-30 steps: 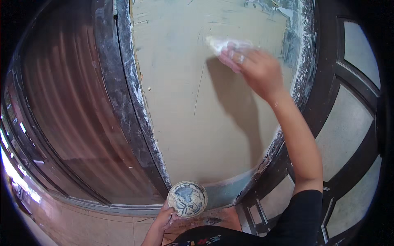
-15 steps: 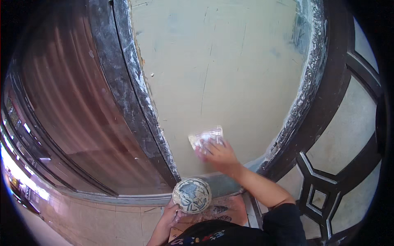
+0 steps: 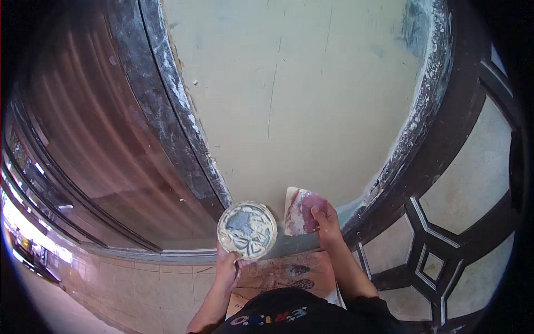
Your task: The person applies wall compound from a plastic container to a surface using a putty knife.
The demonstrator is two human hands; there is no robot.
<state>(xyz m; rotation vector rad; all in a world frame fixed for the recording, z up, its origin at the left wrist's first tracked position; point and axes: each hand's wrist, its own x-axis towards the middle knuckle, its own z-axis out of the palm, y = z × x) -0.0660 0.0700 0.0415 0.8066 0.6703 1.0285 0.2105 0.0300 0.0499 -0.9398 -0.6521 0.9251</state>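
Note:
My left hand (image 3: 228, 267) grips the lower rim of a round tub (image 3: 247, 230), whose open top shows smeared cream and grey filler paste. Just right of the tub, my right hand (image 3: 327, 225) pinches a flat pinkish-red putty spreader (image 3: 305, 211) by its right side, thumb on the near face. Cream paste streaks the spreader's left part. Spreader and tub are apart. Behind both stands a broad cream-coated panel (image 3: 295, 122) with thin dark vertical scratches.
Paste-spattered dark frame edges border the panel, at the left (image 3: 161, 94) and right (image 3: 423, 106). A brown glossy panel (image 3: 94, 128) stands left; a dark door with pale inset panels (image 3: 467, 161) curves along the right. Below lie a stained orange-brown sheet (image 3: 278, 277) and floor tiles (image 3: 150, 289).
My right hand has drawn the spreader off the panel, down and right, turning its paste-covered face into view. My left hand has raised the tub and shifted it slightly left.

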